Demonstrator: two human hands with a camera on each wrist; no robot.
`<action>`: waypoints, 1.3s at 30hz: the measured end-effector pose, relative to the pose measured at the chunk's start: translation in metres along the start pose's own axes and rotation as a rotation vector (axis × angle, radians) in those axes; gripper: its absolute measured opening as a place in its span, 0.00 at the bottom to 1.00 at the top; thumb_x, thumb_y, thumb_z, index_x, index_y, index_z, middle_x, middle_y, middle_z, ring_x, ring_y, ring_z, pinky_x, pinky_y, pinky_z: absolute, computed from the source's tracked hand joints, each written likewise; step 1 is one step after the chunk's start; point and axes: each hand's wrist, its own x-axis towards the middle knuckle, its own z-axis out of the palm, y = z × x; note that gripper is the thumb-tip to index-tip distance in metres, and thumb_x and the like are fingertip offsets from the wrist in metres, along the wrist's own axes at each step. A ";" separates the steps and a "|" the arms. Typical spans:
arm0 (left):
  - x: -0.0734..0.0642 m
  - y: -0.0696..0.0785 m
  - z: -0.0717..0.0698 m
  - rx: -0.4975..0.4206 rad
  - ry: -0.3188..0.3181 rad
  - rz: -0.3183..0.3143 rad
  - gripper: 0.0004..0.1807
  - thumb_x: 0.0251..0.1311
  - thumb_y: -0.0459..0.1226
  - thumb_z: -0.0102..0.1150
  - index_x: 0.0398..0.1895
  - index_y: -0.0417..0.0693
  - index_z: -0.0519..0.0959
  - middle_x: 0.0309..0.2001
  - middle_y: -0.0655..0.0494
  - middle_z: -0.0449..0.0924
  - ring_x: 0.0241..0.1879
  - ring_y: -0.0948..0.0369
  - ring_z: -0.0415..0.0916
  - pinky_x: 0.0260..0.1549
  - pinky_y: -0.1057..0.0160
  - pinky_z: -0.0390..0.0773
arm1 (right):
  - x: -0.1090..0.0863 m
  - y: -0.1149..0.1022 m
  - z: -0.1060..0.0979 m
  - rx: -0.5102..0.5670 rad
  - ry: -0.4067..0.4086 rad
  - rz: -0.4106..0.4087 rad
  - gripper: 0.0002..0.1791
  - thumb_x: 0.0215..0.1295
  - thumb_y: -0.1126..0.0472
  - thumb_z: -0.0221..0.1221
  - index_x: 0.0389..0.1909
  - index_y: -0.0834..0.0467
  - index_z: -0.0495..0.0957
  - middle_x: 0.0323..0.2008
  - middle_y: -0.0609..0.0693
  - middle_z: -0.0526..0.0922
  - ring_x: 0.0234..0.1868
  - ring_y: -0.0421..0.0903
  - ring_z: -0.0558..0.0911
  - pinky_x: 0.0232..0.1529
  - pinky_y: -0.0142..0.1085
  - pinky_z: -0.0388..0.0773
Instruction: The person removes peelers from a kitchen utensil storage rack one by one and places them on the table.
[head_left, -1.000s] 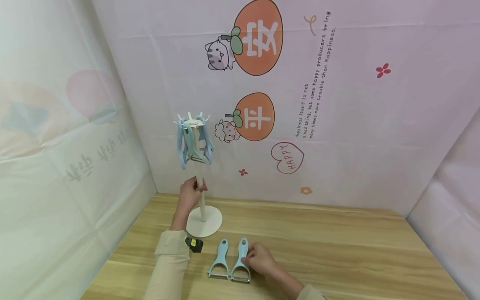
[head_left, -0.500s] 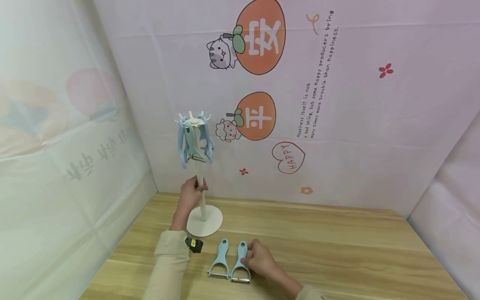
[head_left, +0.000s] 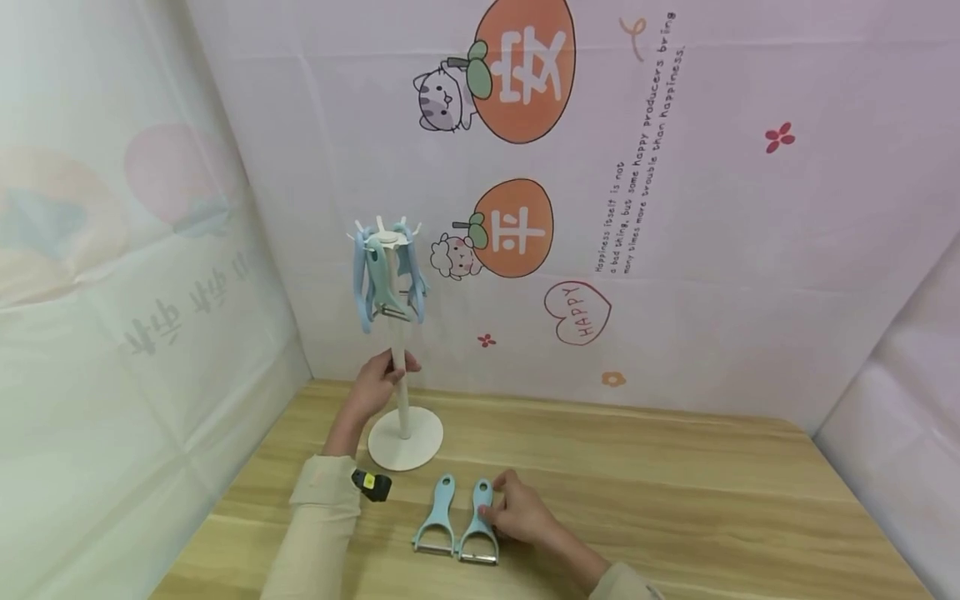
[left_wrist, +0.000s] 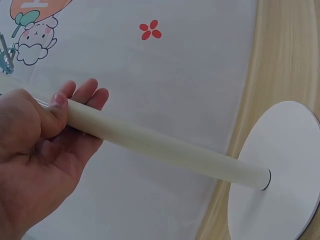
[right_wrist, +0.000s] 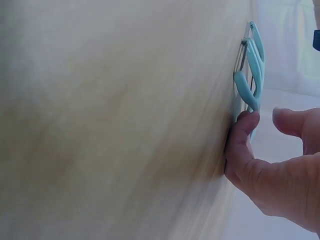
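My left hand [head_left: 371,385] holds the pole [left_wrist: 165,147] of a tall white stand; the thumb crosses its front and the fingers pass behind. Hooks ring the stand's top, and several Y-shaped peelers hang there, one teal [head_left: 383,279] and others light blue [head_left: 362,287]. On the table lie two light-blue peelers side by side, handles pointing away: a left peeler [head_left: 443,500] and a right peeler [head_left: 481,497]. My right hand [head_left: 519,510] is at the right peeler's handle. In the right wrist view its fingertips touch the peeler, while the thumb [right_wrist: 290,121] stands off.
The stand's round white base [head_left: 382,454] rests on the wood-grain table [head_left: 637,492], left of its middle. A printed cloth [head_left: 712,250] hangs behind the table, and pale cloth walls [head_left: 187,375] flank it. A small black device [head_left: 372,485] sits at the left cuff.
The right peeler's handle end has come slightly closer to me, level with the left one. My left fingers have straightened a little at the pole. The head view has shifted slightly.
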 end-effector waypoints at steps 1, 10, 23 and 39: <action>0.000 -0.001 0.000 -0.001 0.001 0.002 0.09 0.71 0.25 0.46 0.46 0.36 0.76 0.49 0.37 0.84 0.57 0.42 0.78 0.61 0.41 0.73 | -0.001 0.000 0.000 -0.001 -0.002 0.006 0.26 0.65 0.61 0.64 0.57 0.69 0.66 0.21 0.49 0.77 0.19 0.42 0.74 0.20 0.32 0.68; -0.006 -0.006 -0.007 0.062 0.110 0.030 0.05 0.65 0.24 0.54 0.39 0.37 0.78 0.37 0.42 0.86 0.46 0.45 0.83 0.53 0.43 0.78 | 0.000 -0.001 0.003 0.011 0.003 0.032 0.28 0.64 0.61 0.64 0.59 0.69 0.65 0.23 0.50 0.77 0.19 0.43 0.76 0.20 0.33 0.70; -0.003 0.005 0.011 0.062 0.212 0.011 0.06 0.61 0.23 0.58 0.39 0.34 0.81 0.39 0.38 0.86 0.41 0.47 0.86 0.50 0.48 0.82 | -0.004 0.003 -0.004 0.037 0.013 0.050 0.26 0.65 0.63 0.63 0.58 0.68 0.66 0.24 0.50 0.76 0.21 0.42 0.75 0.22 0.31 0.70; -0.006 0.008 0.014 0.078 0.334 -0.004 0.07 0.56 0.25 0.66 0.39 0.31 0.84 0.37 0.37 0.88 0.42 0.45 0.87 0.44 0.51 0.85 | -0.004 0.003 -0.005 0.057 0.020 0.060 0.25 0.65 0.65 0.63 0.58 0.68 0.66 0.25 0.51 0.77 0.22 0.43 0.76 0.23 0.32 0.72</action>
